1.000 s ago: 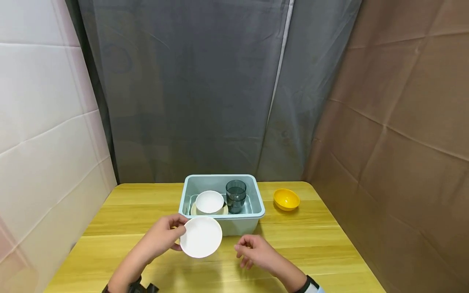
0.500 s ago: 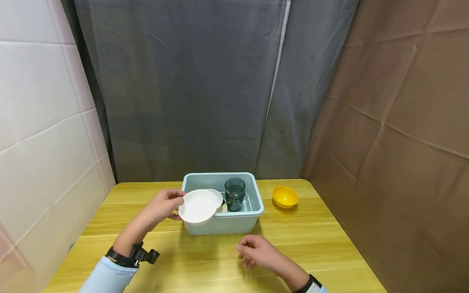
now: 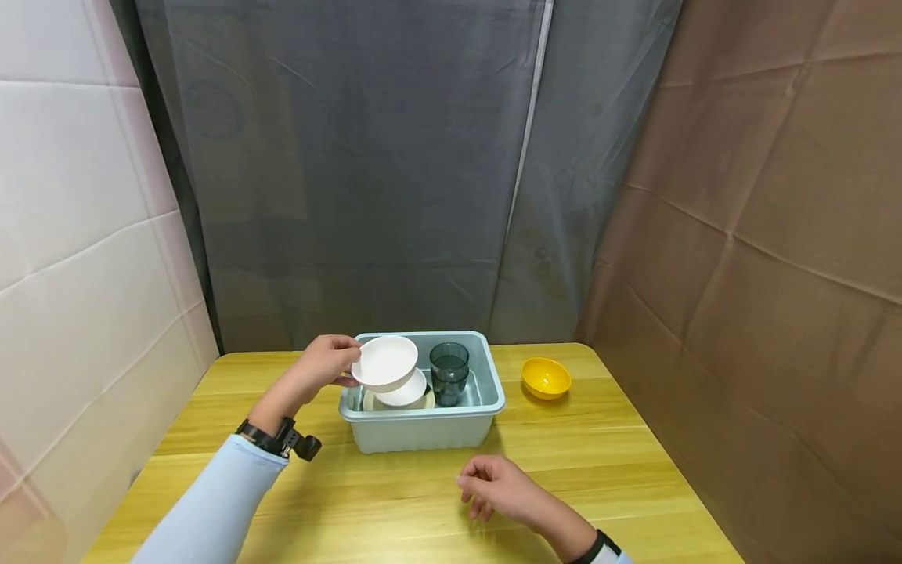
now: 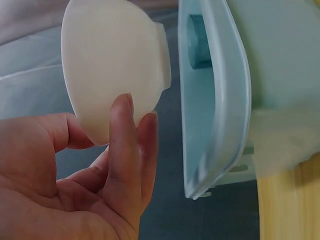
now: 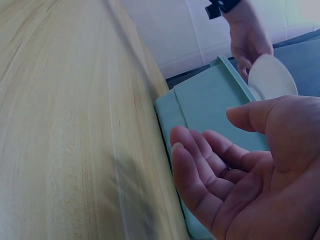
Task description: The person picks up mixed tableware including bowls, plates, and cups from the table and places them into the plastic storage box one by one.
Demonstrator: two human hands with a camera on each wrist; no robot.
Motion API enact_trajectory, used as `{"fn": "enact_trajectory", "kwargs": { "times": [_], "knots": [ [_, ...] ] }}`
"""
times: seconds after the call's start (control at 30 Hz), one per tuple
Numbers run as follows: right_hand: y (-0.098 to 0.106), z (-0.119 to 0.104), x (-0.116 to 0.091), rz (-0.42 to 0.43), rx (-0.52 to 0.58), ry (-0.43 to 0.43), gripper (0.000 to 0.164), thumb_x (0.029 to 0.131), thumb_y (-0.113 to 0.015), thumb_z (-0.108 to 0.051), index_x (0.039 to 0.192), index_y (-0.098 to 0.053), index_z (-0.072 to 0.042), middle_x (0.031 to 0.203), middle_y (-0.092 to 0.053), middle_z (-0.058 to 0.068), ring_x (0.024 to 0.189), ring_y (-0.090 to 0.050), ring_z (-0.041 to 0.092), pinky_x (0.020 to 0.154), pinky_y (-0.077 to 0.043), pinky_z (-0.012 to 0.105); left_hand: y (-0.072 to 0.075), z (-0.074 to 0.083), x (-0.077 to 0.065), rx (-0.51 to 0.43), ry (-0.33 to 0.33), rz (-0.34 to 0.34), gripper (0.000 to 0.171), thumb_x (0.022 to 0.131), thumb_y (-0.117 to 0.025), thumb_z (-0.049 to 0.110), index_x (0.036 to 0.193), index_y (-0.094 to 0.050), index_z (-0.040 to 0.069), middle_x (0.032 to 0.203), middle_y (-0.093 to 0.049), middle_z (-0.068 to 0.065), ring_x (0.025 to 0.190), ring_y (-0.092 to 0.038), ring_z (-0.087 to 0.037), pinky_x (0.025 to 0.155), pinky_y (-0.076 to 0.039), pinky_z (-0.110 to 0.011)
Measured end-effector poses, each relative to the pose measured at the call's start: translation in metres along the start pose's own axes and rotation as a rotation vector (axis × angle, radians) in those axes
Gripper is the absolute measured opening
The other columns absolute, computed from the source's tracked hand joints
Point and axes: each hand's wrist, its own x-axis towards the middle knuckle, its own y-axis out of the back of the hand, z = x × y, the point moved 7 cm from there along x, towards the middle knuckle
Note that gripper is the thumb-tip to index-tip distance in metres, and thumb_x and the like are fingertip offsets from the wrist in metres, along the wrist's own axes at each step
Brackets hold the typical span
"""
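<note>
A white bowl is pinched at its left side by my left hand, held above the left part of a light blue plastic bin. In the left wrist view the thumb and fingers grip the rim and outer wall of the bowl, whose foot faces the bin. Below it, inside the bin, a second white bowl sits on a cream-coloured round dish, partly hidden. Loosely curled and holding nothing, my right hand hovers in front of the bin, over the table.
Two stacked dark clear cups stand in the bin's right half. A yellow bowl rests on the wooden table to the right of the bin. Grey, white and brown cloths hang around the table.
My left hand has carried the white bowl from in front of the bin forward and up, to above its left part. The right hand has stayed nearly still.
</note>
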Motion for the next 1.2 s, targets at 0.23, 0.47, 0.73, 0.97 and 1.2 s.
{"fn": "enact_trajectory", "kwargs": {
  "times": [0.23,0.47,0.73,0.97,1.2],
  "knots": [
    [-0.001,0.003,-0.002,-0.021,0.009,-0.004,0.022,0.113,-0.064,-0.017,0.111,-0.068,0.005,0.095,-0.074,0.012,0.075,-0.074,0.028,0.065,-0.064,0.041,0.003,-0.004,0.031,0.072,0.033,0.007,0.039,0.108,-0.059,0.017,0.136,-0.067,-0.008,0.130,-0.065,-0.025,0.100,-0.070,-0.032,0.086,-0.067,-0.041],
    [-0.002,0.004,-0.005,-0.010,0.001,0.003,0.020,0.113,-0.065,-0.016,0.108,-0.069,0.004,0.093,-0.073,0.011,0.074,-0.073,0.029,0.064,-0.062,0.037,0.005,-0.001,0.048,0.138,0.022,-0.007,0.037,0.109,-0.062,0.019,0.132,-0.071,-0.009,0.127,-0.068,-0.025,0.094,-0.071,-0.029,0.083,-0.066,-0.035],
    [-0.003,0.007,-0.007,-0.022,-0.004,-0.002,0.018,0.112,-0.065,-0.014,0.107,-0.070,0.002,0.090,-0.073,0.011,0.071,-0.071,0.022,0.061,-0.059,0.031,0.000,0.002,0.066,0.208,0.040,-0.050,0.031,0.108,-0.064,0.015,0.126,-0.075,-0.008,0.120,-0.071,-0.021,0.092,-0.070,-0.028,0.084,-0.066,-0.036],
    [-0.005,0.008,-0.008,-0.023,0.002,-0.012,0.020,0.112,-0.066,-0.015,0.107,-0.070,0.003,0.089,-0.073,0.011,0.072,-0.071,0.022,0.062,-0.059,0.032,-0.007,0.005,0.078,0.308,0.083,-0.068,0.024,0.103,-0.062,0.009,0.109,-0.079,-0.006,0.105,-0.071,-0.017,0.082,-0.071,-0.025,0.077,-0.066,-0.034],
    [-0.005,0.011,-0.010,-0.023,0.012,-0.022,0.023,0.112,-0.066,-0.017,0.108,-0.069,0.006,0.090,-0.075,0.012,0.073,-0.071,0.021,0.063,-0.058,0.030,-0.011,0.002,0.093,0.410,0.137,-0.065,0.016,0.101,-0.063,0.003,0.104,-0.077,-0.005,0.100,-0.069,-0.015,0.075,-0.068,-0.023,0.069,-0.063,-0.032]
  ]
}}
